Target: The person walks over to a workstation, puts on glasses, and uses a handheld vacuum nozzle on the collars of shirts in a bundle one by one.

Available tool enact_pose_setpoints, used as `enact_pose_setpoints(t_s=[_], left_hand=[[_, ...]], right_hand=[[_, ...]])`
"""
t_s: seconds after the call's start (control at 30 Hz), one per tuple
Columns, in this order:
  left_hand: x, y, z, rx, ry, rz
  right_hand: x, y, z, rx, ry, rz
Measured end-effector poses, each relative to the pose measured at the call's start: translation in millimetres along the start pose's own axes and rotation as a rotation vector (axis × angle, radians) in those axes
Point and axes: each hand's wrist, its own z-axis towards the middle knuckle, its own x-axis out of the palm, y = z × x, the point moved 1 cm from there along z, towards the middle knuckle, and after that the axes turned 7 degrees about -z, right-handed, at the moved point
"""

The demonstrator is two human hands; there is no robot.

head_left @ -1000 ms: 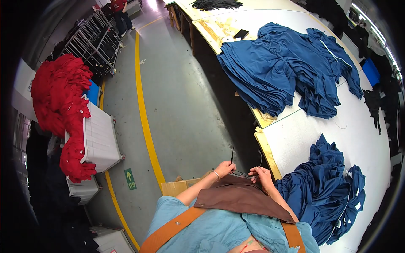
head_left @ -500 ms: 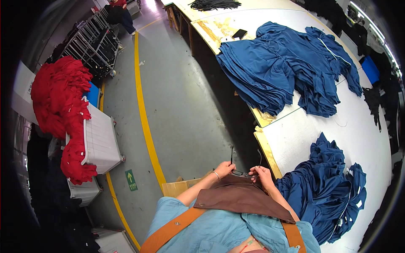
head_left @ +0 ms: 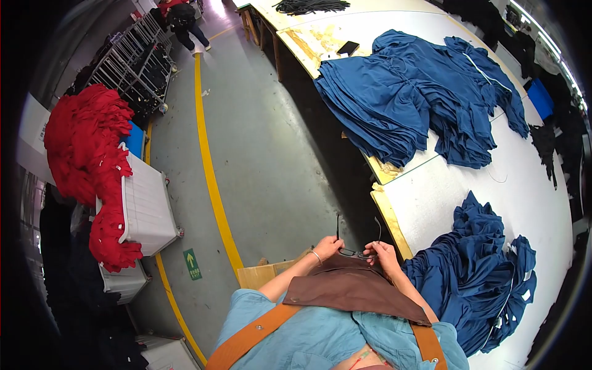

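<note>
A pair of dark-framed eyeglasses [head_left: 349,252] is held between my two hands, over the top edge of a brown apron [head_left: 351,290]. The temples are unfolded and point away from me. My left hand [head_left: 328,246] is closed around the left side of the frame, and a bracelet shows on that wrist. My right hand [head_left: 383,254] pinches the frame's right side with thumb and fingers. To the right of my right hand, a heap of dark blue garments [head_left: 468,271] lies on the white table [head_left: 422,197].
A larger stack of blue garments [head_left: 407,92] and a phone [head_left: 348,48] lie farther up the table. On the left, red cloth [head_left: 86,142] overflows a white bin [head_left: 148,203] beside a metal rack cart [head_left: 139,61]. A person [head_left: 182,24] stands in the far aisle.
The person in the far aisle has moved right, further into view. My hands stay at the same spot with the eyeglasses, whose right temple has shifted slightly.
</note>
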Motion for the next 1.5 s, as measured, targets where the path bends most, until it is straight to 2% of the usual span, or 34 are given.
enact_pose_setpoints(t_s=[0.23, 0.33, 0.37, 0.5, 0.53, 0.6, 0.63, 0.73, 0.87, 0.93, 0.97, 1.1, 1.3, 1.4, 1.5], left_hand=[[0, -17, -2, 0.060, -0.019, 0.009], [10, -62, -14, 0.181, 0.002, -0.061], [15, -80, -14, 0.215, 0.006, -0.095], [51, -192, -49, 0.441, 0.151, 0.076], [62, -209, -54, 0.548, 0.195, 0.103], [84, -233, -64, 0.698, 0.334, 0.123], [100, -244, -75, 0.735, 0.391, 0.107], [137, -269, -112, 0.783, 0.553, 0.083], [168, -276, -149, 0.881, 0.739, 0.066], [182, -278, -168, 1.090, 0.795, 0.058], [191, -279, -177, 1.088, 0.822, 0.066], [219, -276, -217, 1.345, 0.908, 0.016], [263, -254, -283, 1.407, 1.002, 0.017], [286, -245, -306, 1.518, 1.019, -0.025], [305, -235, -324, 1.519, 1.032, -0.040]], right_hand=[[0, 12, -1, -0.057, -0.006, -0.040], [-2, 46, -23, -0.117, -0.043, -0.066], [-4, 62, -35, -0.199, -0.052, -0.085], [-13, 114, -102, -0.339, -0.257, 0.017], [-14, 117, -123, -0.313, -0.358, 0.064], [-12, 125, -166, -0.564, -0.411, 0.147], [-8, 121, -187, -0.553, -0.495, 0.175], [3, 116, -245, -0.819, -0.726, 0.049], [20, 113, -305, -1.093, -0.948, -0.138], [26, 109, -331, -1.181, -1.021, -0.191], [27, 106, -344, -1.215, -1.048, -0.212], [33, 85, -393, -1.330, -1.098, -0.270], [42, 44, -472, -1.457, -1.128, -0.336], [41, 27, -505, -1.505, -1.132, -0.336], [36, 18, -530, -1.540, -1.120, -0.330]])
